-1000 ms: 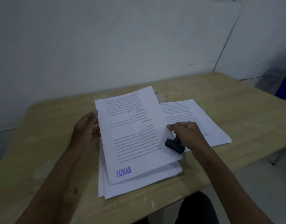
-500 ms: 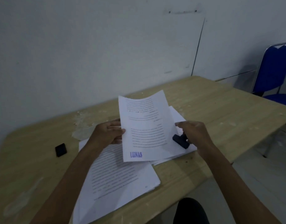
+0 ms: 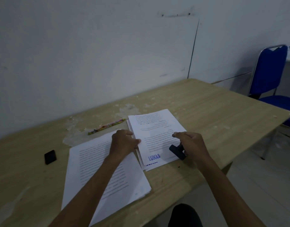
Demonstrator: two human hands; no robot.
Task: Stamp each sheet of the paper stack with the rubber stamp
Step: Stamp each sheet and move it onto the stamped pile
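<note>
A stamped sheet [image 3: 154, 130] with a blue "LUNAS" mark near its front edge lies on top of a small pile of stamped sheets at the right. My left hand [image 3: 123, 142] pinches its left edge. My right hand [image 3: 190, 145] touches its right edge with the fingertips and holds the black rubber stamp [image 3: 177, 151], which rests over the sheet's front right corner. The paper stack [image 3: 95, 174] of printed sheets lies at the left, partly under my left forearm.
A small black ink pad [image 3: 50, 156] sits on the wooden table [image 3: 214, 115] left of the stack. A patterned pencil [image 3: 106, 126] lies behind the stack. A blue chair [image 3: 270, 76] stands at the right beyond the table. A wall is close behind.
The stamped sheet, held up in the air before, has come down flat onto the pile at the right. Both hands lowered with it, and the view swung left.
</note>
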